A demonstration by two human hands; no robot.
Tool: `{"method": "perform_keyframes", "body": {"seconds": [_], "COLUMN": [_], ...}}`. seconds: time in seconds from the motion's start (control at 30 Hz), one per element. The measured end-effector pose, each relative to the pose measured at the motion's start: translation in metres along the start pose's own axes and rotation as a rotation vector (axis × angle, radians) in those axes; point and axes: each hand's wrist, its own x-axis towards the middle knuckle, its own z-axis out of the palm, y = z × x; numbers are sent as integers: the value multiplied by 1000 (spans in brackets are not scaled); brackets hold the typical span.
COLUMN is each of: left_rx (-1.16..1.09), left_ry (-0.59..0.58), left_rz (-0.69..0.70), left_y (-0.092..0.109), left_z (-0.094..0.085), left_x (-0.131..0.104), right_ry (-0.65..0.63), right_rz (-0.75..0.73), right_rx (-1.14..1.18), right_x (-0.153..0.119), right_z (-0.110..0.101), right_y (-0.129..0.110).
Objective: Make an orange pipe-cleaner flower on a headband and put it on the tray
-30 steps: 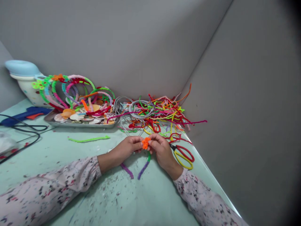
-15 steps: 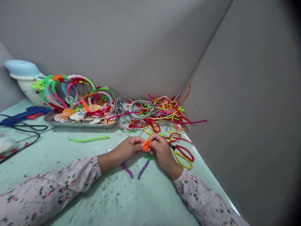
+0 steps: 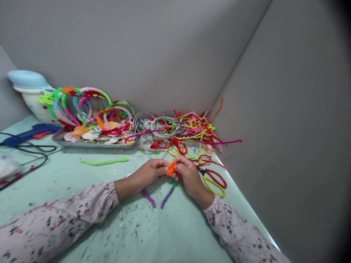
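Note:
Between my two hands is a small orange pipe-cleaner flower (image 3: 171,168). My left hand (image 3: 152,174) pinches its left side with thumb and fingers. From the right, my right hand (image 3: 188,176) is closed on the flower's other edge. Below the hands show a purple pipe-cleaner end (image 3: 148,198) and a purple and green pipe-cleaner end (image 3: 168,195); the hands hide where these lead. Close by my right wrist lie scissors (image 3: 215,182) with red and yellow handles, their blades partly hidden.
A metal tray (image 3: 95,145) holds shells and several colourful wrapped hoops. Beside it are coiled wire (image 3: 164,127) and a heap of pipe cleaners (image 3: 194,126). A green pipe cleaner (image 3: 104,162) lies on the table (image 3: 131,233). At left are a blue glue gun (image 3: 30,133), cables and a blue-lidded container (image 3: 34,96).
The orange flower has turned slightly between my fingers and shows a little more of its face. Both hands stay nearly in place.

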Motion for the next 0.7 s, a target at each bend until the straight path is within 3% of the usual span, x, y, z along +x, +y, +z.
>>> {"method": "perform_keyframes", "body": {"seconds": [0.7], "left_rx": [59], "left_ry": [-39], "left_rz": [12], "left_y": [-5], "left_z": [-2], "left_x": [0], "right_ry": [27], "right_rz": [-21], "right_rx": [-15], "right_x": [-1], "right_z": [-1], "right_y": [5]}}
